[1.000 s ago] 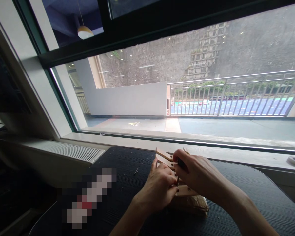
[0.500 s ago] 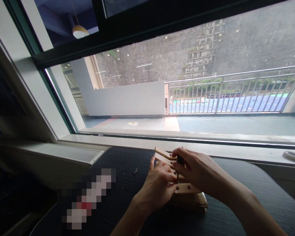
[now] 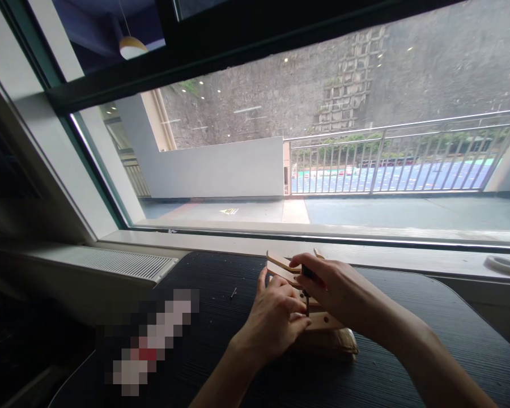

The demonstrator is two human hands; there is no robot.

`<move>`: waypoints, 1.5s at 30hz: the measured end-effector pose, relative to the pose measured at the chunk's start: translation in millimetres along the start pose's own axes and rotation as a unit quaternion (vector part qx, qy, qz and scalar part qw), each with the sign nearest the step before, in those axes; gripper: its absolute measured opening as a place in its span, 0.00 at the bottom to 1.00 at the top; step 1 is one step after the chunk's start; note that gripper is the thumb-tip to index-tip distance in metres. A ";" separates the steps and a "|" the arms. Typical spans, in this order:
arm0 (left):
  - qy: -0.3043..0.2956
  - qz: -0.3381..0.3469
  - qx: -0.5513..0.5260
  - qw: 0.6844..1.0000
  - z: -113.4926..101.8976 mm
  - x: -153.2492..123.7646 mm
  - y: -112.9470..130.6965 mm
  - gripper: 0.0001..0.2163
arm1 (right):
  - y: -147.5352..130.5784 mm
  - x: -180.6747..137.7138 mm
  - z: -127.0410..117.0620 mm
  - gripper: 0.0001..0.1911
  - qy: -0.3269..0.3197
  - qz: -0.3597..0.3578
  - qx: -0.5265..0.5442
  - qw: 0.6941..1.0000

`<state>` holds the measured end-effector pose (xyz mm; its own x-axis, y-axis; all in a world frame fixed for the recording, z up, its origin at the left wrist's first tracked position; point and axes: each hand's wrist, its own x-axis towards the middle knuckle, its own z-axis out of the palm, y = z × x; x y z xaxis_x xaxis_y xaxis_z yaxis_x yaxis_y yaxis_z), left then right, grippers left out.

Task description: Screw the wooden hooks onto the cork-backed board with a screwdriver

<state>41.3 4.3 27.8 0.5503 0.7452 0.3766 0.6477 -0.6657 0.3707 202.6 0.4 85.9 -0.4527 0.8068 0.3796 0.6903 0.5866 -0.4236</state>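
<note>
A small assembly of light wooden strips (image 3: pixel 283 265) with dark holes lies on the black table (image 3: pixel 429 317), resting on a brownish block (image 3: pixel 331 344). My left hand (image 3: pixel 272 320) presses down on the strips, fingers curled and pinched at a lower strip. My right hand (image 3: pixel 335 292) is closed around a small screwdriver (image 3: pixel 307 277) with a dark handle, its thin shaft standing upright into the wood between the two hands.
A loose screw (image 3: pixel 233 293) lies on the table left of the hands. A pixelated object (image 3: pixel 153 340) sits at the front left. Behind the table run a white window sill (image 3: pixel 365 255), a vent grille (image 3: pixel 119 262) and a tape roll (image 3: pixel 499 264) at far right.
Both hands stay on the wooden strips with only slight shifts of the fingers. The view has drifted a little, so everything sits slightly higher and to the left.
</note>
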 end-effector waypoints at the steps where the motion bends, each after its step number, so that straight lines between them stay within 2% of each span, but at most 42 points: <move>1: 0.002 0.000 0.003 1.000 0.3 -0.2 -0.1 0.01 | -0.7 -0.2 -0.9 0.14 -0.002 0.001 0.002 1.000; 8: 0.001 0.005 0.013 1.000 -1.1 -0.7 0.5 0.02 | -6.0 -3.9 -5.7 0.17 -0.007 0.002 0.028 1.000; 14: -0.004 0.000 0.011 1.000 -1.3 -1.5 1.1 0.02 | -0.5 -3.3 -8.9 0.16 -0.012 0.021 0.028 0.999; 21: -0.005 0.000 0.018 1.000 0.0 -1.4 1.1 0.03 | -1.5 1.7 -7.7 0.06 0.009 0.045 -0.036 0.998; 29: -0.020 -0.007 0.025 0.999 -2.4 -1.3 2.2 0.03 | -3.7 -1.2 -8.5 0.15 0.003 0.008 0.015 1.000; 40: -0.022 -0.007 0.018 1.000 -3.8 -2.2 2.8 0.03 | -1.0 6.4 -3.1 0.07 0.024 0.026 0.008 0.999; 45: -0.017 -0.010 -0.001 1.000 -2.6 -2.0 1.8 0.04 | -6.6 2.5 -3.3 0.11 0.006 0.027 0.009 1.000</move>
<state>39.9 1.5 29.9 0.5555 0.7591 0.3395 0.6579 -0.6509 0.3788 198.8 -1.7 92.3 -0.4083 0.8361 0.3663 0.7029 0.5440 -0.4583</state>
